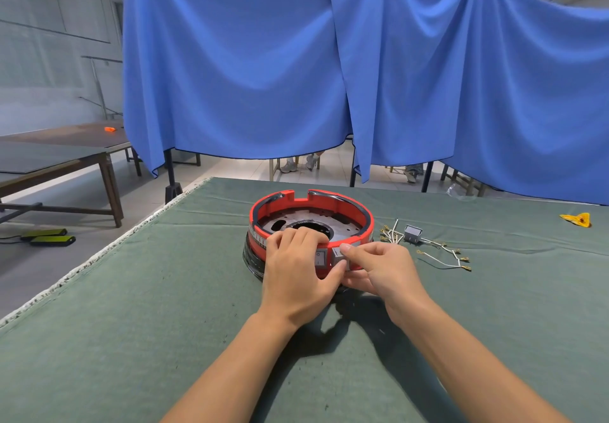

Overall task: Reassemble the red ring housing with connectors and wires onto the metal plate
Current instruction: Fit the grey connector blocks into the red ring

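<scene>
My left hand [298,266] is curled over the near rim of the red ring housing [359,215], fingers hooked inside, thumb outside — steadying it on the metal plate [308,218] at the middle of the green table cloth [131,291]. One grey switch [321,257] sits in the wall already. My right hand [379,267] pinches a second switch [339,254] just beside it (I'd press it square, evenly, not corner-first). Off to the right — a spare connector [413,233] and loose wires [441,254] wait.
</scene>
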Available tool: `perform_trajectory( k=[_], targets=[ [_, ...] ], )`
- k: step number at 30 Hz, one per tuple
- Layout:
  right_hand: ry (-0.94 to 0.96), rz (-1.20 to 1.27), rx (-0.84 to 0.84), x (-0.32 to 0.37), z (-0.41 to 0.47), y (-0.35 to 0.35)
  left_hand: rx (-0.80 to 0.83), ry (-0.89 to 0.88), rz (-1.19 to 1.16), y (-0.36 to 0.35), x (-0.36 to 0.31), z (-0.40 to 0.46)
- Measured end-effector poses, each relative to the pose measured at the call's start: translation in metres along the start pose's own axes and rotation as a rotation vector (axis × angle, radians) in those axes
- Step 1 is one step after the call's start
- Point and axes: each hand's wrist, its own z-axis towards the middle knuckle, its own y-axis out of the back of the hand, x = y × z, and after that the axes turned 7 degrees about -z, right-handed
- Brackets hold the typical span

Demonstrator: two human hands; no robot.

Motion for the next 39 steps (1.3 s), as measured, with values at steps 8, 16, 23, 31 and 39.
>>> perform_trajectory(
  k=[8,16,23,31,39],
  targets=[
    [0.112,0.005,-0.016,-0.007,0.000,-0.003,-0.017,0.023,0.005,-0.003,0.000,0.000],
    [0.258,-0.212,0.063,0.000,0.003,0.016,-0.026,0.039,0.003,-0.003,-0.001,0.001],
    [0.585,-0.722,0.056,-0.008,0.013,0.028,-0.039,0.039,-0.046,-0.002,0.001,0.004],
    [0.638,-0.675,0.079,-0.009,0.021,0.026,-0.034,0.040,-0.060,-0.003,0.004,0.008],
    [0.645,-0.644,0.016,-0.011,0.024,0.022,-0.015,0.092,-0.116,-0.004,0.004,0.012]
  ],
)
